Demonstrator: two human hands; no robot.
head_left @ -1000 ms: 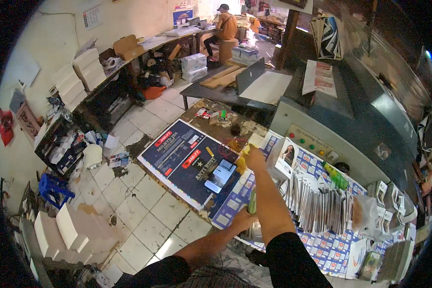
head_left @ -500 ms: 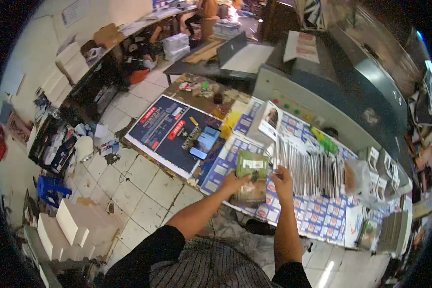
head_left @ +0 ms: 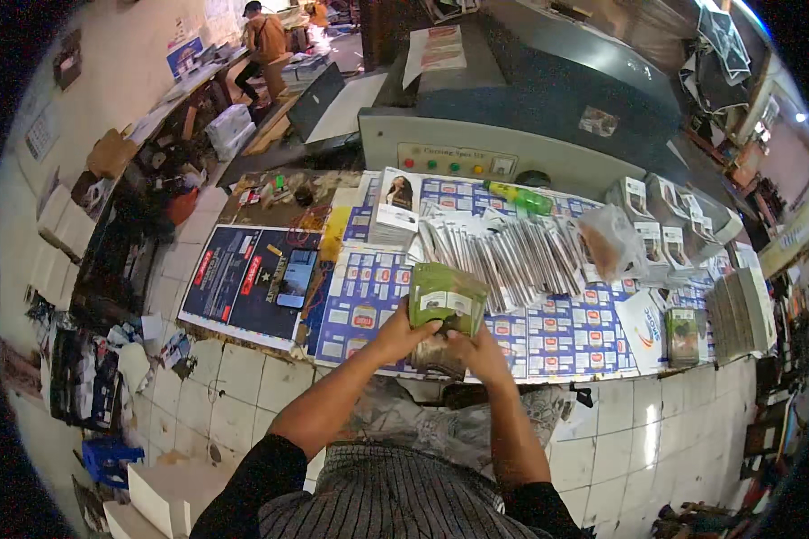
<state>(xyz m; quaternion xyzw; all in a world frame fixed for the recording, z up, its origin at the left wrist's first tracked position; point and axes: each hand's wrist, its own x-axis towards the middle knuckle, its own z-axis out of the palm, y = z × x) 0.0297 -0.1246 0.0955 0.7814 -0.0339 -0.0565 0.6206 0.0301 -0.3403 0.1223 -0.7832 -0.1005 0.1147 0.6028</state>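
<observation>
Both my hands hold a stack of flat green packets (head_left: pixel 449 283) with white labels, low over the near edge of the table. My left hand (head_left: pixel 404 334) wraps the stack's left side, its thumb pressed on the top packet. On the lower right side my right hand (head_left: pixel 479 353) grips it, fingers bent against the front. Just beyond the packets a long row of white-edged leaflets (head_left: pixel 503 260) leans on the table. Behind its left end stands a pile of white cards (head_left: pixel 395 205) with a person's picture on top.
Printed blue sheets (head_left: pixel 548 346) cover the table. At left lie a dark poster (head_left: pixel 243 278) and a phone (head_left: pixel 296 278). A green bottle (head_left: pixel 520 198), a clear plastic bag (head_left: pixel 613 242) and wrapped bundles (head_left: pixel 665 216) sit farther right. A large grey machine (head_left: pixel 512 144) stands behind.
My view has turned to the right. My right hand, apart from the packets near the leaflet row before, is now on them with my left hand.
</observation>
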